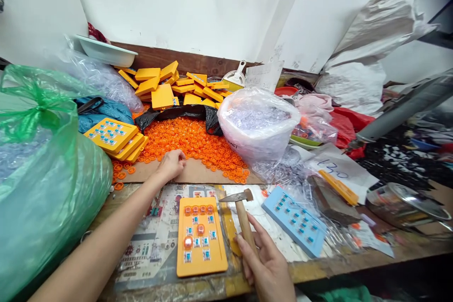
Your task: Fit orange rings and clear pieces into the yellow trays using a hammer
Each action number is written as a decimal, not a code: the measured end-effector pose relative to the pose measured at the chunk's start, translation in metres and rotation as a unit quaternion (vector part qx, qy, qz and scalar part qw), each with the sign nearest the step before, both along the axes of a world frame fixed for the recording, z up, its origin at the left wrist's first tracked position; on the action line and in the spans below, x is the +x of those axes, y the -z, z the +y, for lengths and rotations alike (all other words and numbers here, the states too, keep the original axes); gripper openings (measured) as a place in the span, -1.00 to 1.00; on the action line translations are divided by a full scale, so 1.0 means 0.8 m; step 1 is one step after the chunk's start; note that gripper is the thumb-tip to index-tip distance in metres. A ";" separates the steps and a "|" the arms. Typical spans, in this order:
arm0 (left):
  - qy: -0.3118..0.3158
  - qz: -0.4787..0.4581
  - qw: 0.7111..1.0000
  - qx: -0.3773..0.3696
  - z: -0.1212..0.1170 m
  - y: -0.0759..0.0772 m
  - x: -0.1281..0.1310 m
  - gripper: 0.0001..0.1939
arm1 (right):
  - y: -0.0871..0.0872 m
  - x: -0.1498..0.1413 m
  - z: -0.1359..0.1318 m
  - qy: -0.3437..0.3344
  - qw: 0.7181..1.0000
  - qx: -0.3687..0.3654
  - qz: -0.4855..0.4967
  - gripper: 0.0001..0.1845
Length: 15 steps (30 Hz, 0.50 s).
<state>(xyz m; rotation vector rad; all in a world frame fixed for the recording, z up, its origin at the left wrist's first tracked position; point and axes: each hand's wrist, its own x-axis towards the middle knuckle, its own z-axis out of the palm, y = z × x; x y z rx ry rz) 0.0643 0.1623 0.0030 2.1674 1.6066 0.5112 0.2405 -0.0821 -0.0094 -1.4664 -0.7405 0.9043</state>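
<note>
My right hand (267,262) grips the wooden handle of a small hammer (243,214), its metal head pointing left. The hammer is beside a yellow plate (202,266) lying flat on the bench. Small blue-and-clear pieces sit in the plate, and several of them bear clear orange caps (201,230), including a row along the top. My left hand (172,166) rests at the near edge of a heap of small orange rings (187,137). Its fingers are curled together, and anything between them is hidden.
A light blue plate (295,222) with similar pieces lies at right. Stacked yellow plates (113,134) stand at left beside a green plastic bag (71,193). Behind are more yellow plates (163,96) and a white bag (260,137) of clear parts. A lidded pot (403,205) sits far right.
</note>
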 end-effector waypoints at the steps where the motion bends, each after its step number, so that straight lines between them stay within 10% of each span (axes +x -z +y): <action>1: 0.009 -0.003 1.000 -0.006 -0.003 0.001 -0.001 -0.77 | -0.001 0.000 0.000 0.001 1.000 -0.008 0.014 -0.36; 9: 0.030 -0.053 0.998 0.026 -0.040 -0.005 0.004 -0.87 | -0.006 0.004 0.000 -0.016 0.999 -0.021 0.038 -0.33; 15: 0.085 -0.129 0.987 0.044 -0.152 -0.023 -0.014 -0.75 | -0.002 0.008 -0.012 -0.026 0.999 -0.006 -0.033 -0.45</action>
